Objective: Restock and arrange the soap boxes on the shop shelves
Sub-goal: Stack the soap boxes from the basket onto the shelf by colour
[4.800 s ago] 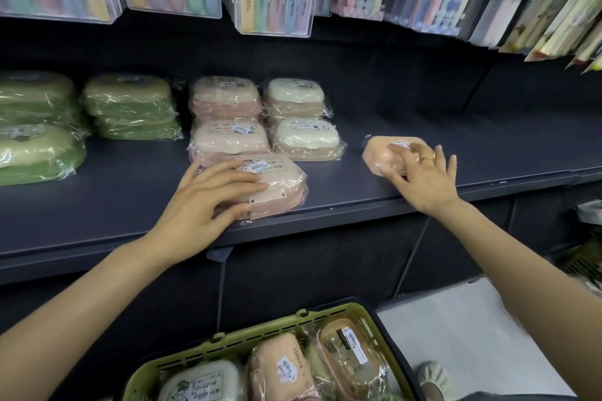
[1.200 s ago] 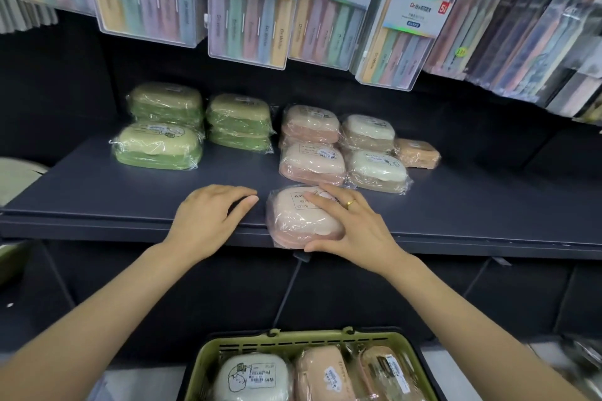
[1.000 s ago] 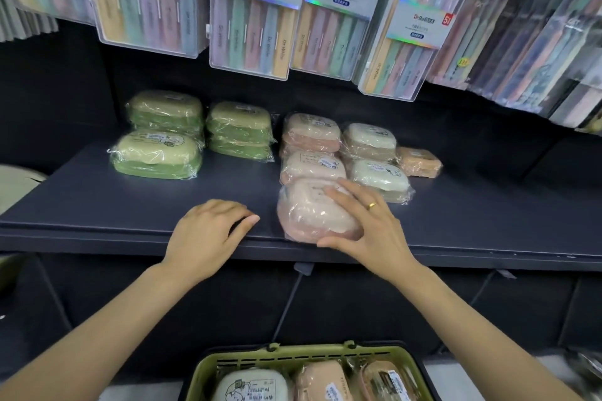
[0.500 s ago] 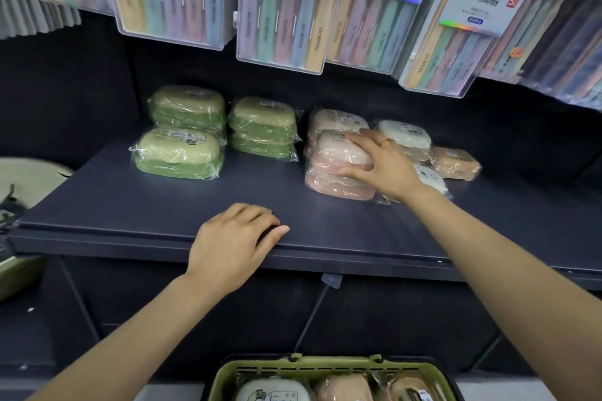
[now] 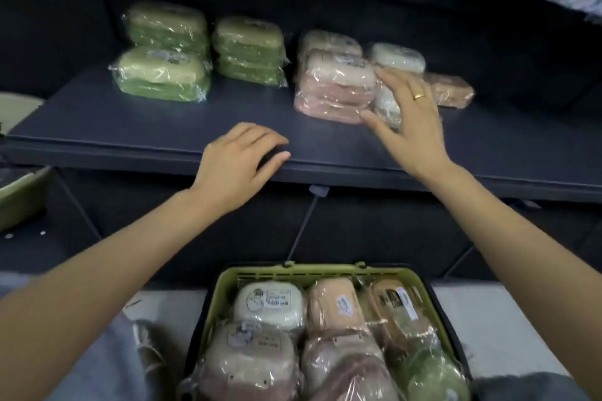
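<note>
Stacking pink soap boxes on the shelf

The right hand [image 5: 408,117] is hovering, fingers spread and holding nothing, beside the pink stack [image 5: 335,88], likely squaring it; the left hand [image 5: 239,163], relaxed, is bracing on the shelf [image 5: 130,127] edge.

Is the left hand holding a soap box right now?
No, the left hand rests with loosely curled fingers on the front edge of the shelf, apart from every soap box.
</note>
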